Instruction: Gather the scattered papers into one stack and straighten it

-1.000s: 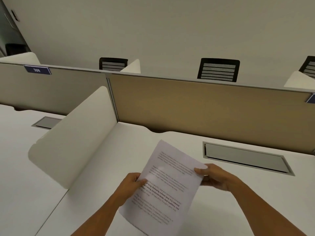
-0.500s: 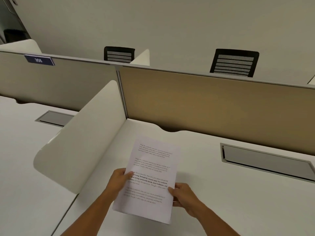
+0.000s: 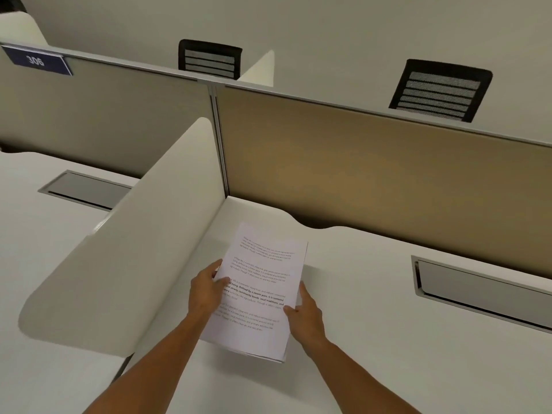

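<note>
One stack (image 3: 263,289) of printed papers shows, its sheets squared so closely that they cannot be counted; only thin layered edges at the near right corner show that there is more than one. Two hands hold it, one on each long side. The left hand (image 3: 206,289) grips the left edge about halfway along, thumb lying on the printed top sheet and fingers curled under it. The right hand (image 3: 303,313) grips the right edge a little nearer the person, thumb tip on the top sheet and the other fingers running along and under the edge. The stack thus lies between the two hands, its far end reaching well beyond both of them and its near end just past the wrists. Its near end looks raised off the white worktop (image 3: 358,339); whether the far end touches the worktop cannot be told.

One curved white divider (image 3: 125,249) stands just left of the stack. Two panels stand across the back: a tan one (image 3: 373,174) behind the stack and a grey one (image 3: 104,115) to the left, which carries one blue plate reading 306 (image 3: 35,60). Two grey cable hatches (image 3: 484,289) are set into the worktops, one on each side of the divider. Two black mesh chairs (image 3: 439,91) show above the panels.
</note>
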The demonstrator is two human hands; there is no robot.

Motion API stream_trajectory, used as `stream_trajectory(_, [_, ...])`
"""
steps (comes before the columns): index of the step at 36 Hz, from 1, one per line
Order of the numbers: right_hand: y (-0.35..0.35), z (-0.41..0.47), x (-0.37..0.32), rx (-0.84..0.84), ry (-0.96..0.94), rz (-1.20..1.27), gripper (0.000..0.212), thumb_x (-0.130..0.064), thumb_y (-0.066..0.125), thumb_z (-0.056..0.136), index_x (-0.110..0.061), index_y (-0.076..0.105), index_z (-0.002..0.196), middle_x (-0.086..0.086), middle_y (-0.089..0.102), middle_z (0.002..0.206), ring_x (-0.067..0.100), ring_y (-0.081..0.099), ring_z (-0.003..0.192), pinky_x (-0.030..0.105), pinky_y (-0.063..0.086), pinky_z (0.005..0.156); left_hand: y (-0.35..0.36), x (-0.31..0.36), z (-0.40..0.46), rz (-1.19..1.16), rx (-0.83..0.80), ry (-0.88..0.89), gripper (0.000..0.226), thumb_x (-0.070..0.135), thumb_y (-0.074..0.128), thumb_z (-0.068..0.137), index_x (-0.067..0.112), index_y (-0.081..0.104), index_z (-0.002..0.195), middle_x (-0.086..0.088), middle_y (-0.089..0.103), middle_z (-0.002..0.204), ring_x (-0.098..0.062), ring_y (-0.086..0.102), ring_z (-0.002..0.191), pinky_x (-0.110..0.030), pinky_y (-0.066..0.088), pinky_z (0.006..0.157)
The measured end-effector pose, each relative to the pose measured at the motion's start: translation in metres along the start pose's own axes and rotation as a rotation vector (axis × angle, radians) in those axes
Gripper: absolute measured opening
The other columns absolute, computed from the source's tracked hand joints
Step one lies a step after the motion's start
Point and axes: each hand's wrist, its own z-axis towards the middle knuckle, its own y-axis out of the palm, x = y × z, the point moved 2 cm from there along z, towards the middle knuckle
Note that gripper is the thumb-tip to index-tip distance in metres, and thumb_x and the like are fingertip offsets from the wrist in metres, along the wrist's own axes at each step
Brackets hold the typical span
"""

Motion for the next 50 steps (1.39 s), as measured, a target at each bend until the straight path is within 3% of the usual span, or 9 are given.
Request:
stream_trajectory(4, [0.008, 0.023, -0.004, -0.025, 0.002, -0.023, 0.071, -0.012, 0.054, 0.100, -0.039, 0.021, 0.157, 0.002, 0.067, 0.131, 0.017, 0.068, 0.098, 0.024, 0.055, 0.081, 0.000, -0.008, 0.026, 0.002, -0.008, 0.012, 0.046, 0.007, 0.066, 0.089, 0.023, 0.061, 0.132, -0.005, 0.071, 0.118, -0.022, 0.067, 0.095, -0.031, 0.052, 0.086])
stream_trajectory(9, [0.022, 0.053, -0.011, -0.044, 0.027, -0.046, 0.077, -0.016, 0.054, 0.101, -0.037, 0.008, 0.159, 0.007, 0.063, 0.137, 0.022, 0.066, 0.113, 0.032, 0.055, 0.093, 0.000, -0.020, 0.060, 0.026, -0.008, -0.020, 0.051, 0.008, 0.067, 0.089, 0.018, 0.054, 0.138, -0.010, 0.065, 0.129, -0.030, 0.064, 0.112, -0.042, 0.049, 0.101])
stream_trajectory(13, [0.033, 0.079, -0.019, -0.055, 0.014, -0.055, 0.071, -0.014, 0.055, 0.101, -0.037, 0.019, 0.157, 0.004, 0.061, 0.141, 0.023, 0.064, 0.119, 0.035, 0.054, 0.096, -0.001, -0.024, 0.083, 0.040, 0.008, -0.034, 0.062, 0.008, 0.065, 0.092, 0.020, 0.041, 0.147, -0.015, 0.054, 0.141, -0.033, 0.057, 0.124, -0.045, 0.044, 0.108])
stream_trajectory(15, [0.037, 0.091, -0.023, -0.055, 0.024, -0.055, 0.071, -0.013, 0.055, 0.101, -0.036, 0.019, 0.158, 0.005, 0.060, 0.141, 0.024, 0.064, 0.120, 0.034, 0.054, 0.096, -0.002, -0.026, 0.093, 0.048, 0.011, -0.024, 0.060, 0.008, 0.065, 0.092, 0.019, 0.042, 0.147, -0.016, 0.051, 0.144, -0.032, 0.053, 0.129, -0.043, 0.042, 0.110])
stream_trajectory(23, [0.055, 0.130, -0.022, -0.071, 0.061, -0.051, 0.072, -0.012, 0.056, 0.100, -0.035, 0.019, 0.158, 0.004, 0.057, 0.145, 0.026, 0.061, 0.125, 0.041, 0.054, 0.101, 0.003, -0.037, 0.132, 0.061, 0.005, -0.056, 0.059, 0.007, 0.065, 0.091, 0.018, 0.044, 0.145, -0.014, 0.051, 0.145, -0.031, 0.053, 0.128, -0.042, 0.043, 0.110])
stream_trajectory(36, [0.069, 0.141, -0.008, -0.033, 0.145, -0.068, 0.074, -0.012, 0.060, 0.098, -0.027, 0.020, 0.159, 0.007, 0.055, 0.147, 0.027, 0.058, 0.129, 0.041, 0.051, 0.104, 0.013, -0.064, 0.145, 0.205, -0.010, -0.081, 0.060, 0.012, 0.064, 0.093, 0.016, 0.040, 0.147, -0.014, 0.049, 0.146, -0.029, 0.051, 0.131, -0.039, 0.041, 0.112])
stream_trajectory(43, [0.058, 0.139, -0.008, -0.006, 0.152, -0.179, 0.055, -0.010, 0.063, 0.090, -0.018, 0.051, 0.144, 0.010, 0.071, 0.123, 0.028, 0.068, 0.112, 0.041, 0.057, 0.096, 0.008, -0.061, 0.149, 0.349, -0.036, -0.085, 0.060, 0.024, 0.065, 0.092, 0.014, 0.041, 0.146, -0.017, 0.049, 0.139, -0.030, 0.055, 0.122, -0.042, 0.047, 0.104])
stream_trajectory(47, [0.046, 0.133, -0.012, 0.015, 0.194, -0.232, 0.060, -0.020, 0.065, 0.092, -0.012, 0.046, 0.149, 0.010, 0.055, 0.147, 0.027, 0.055, 0.132, 0.036, 0.045, 0.111, 0.002, -0.049, 0.147, 0.362, -0.015, -0.120, 0.062, 0.029, 0.066, 0.091, 0.014, 0.042, 0.146, -0.015, 0.045, 0.145, -0.032, 0.052, 0.126, -0.047, 0.046, 0.105])
stream_trajectory(50, [0.039, 0.130, -0.015, -0.001, 0.176, -0.274, 0.062, -0.024, 0.066, 0.093, -0.013, 0.044, 0.150, 0.009, 0.053, 0.149, 0.026, 0.051, 0.135, 0.037, 0.041, 0.114, -0.001, -0.040, 0.142, 0.299, -0.016, -0.112, 0.059, 0.029, 0.065, 0.091, 0.012, 0.044, 0.144, -0.016, 0.046, 0.144, -0.032, 0.053, 0.126, -0.045, 0.046, 0.106])
